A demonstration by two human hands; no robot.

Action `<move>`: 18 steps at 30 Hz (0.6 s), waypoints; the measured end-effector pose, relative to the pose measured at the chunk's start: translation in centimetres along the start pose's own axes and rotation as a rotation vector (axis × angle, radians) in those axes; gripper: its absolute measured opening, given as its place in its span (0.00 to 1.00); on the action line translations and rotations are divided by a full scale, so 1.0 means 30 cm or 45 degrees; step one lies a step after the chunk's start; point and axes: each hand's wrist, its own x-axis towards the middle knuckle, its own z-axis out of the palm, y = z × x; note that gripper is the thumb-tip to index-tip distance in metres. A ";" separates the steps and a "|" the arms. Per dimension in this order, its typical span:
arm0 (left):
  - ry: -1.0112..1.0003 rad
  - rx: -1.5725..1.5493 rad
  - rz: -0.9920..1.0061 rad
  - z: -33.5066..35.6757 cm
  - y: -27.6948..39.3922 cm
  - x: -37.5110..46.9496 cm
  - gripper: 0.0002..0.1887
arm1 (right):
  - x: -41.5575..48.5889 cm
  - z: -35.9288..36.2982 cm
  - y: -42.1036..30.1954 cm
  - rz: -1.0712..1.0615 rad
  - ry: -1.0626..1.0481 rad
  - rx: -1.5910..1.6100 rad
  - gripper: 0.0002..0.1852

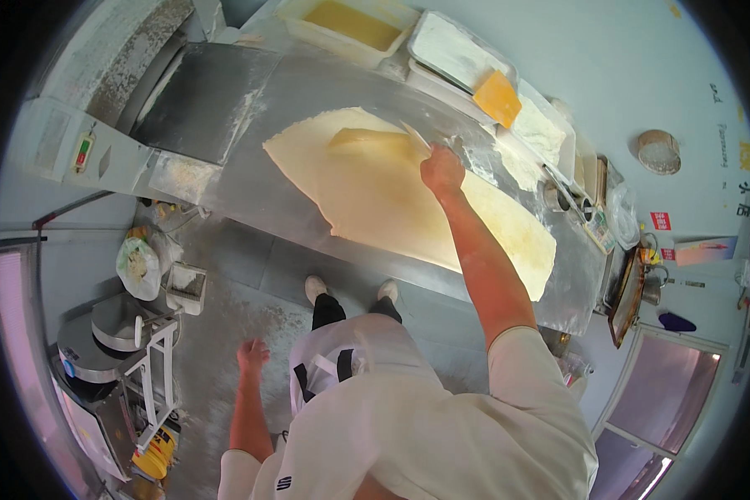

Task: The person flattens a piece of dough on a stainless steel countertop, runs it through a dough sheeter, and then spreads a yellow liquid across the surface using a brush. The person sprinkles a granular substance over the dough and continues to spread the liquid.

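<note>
A large, thin, pale dough sheet point(390, 203) lies across the metal worktable point(244, 181). My right hand point(444, 169) is over its far part, gripping a thin, pale, flat scraper point(416, 135). The scraper's blade meets a ridge of yellowish spread point(362, 137) on the dough. A shiny yellowish film covers much of the sheet around that ridge. My left hand point(253, 354) hangs low beside my body, above the floor and away from the table. Its fingers look loosely curled, and the palm side is hidden.
Along the table's far side stand a tub of yellow paste point(350, 28), a flour-covered tray point(456, 47), an orange plastic scraper point(499, 99) and a flour bin point(537, 128). A dough sheeter point(112, 150) adjoins the left end. A floor mixer point(115, 337) stands at lower left.
</note>
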 end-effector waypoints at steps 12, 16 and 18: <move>0.140 -0.136 -0.167 -0.040 -0.073 -0.044 0.17 | 0.022 0.136 -0.361 -0.179 -0.083 -0.095 0.16; 0.153 -0.214 -0.124 -0.031 -0.077 -0.022 0.17 | -0.081 0.169 -0.493 -0.506 -0.084 -0.178 0.12; 0.173 -0.216 -0.088 -0.017 -0.083 -0.012 0.16 | -0.128 0.201 -0.484 -0.729 0.019 -0.270 0.10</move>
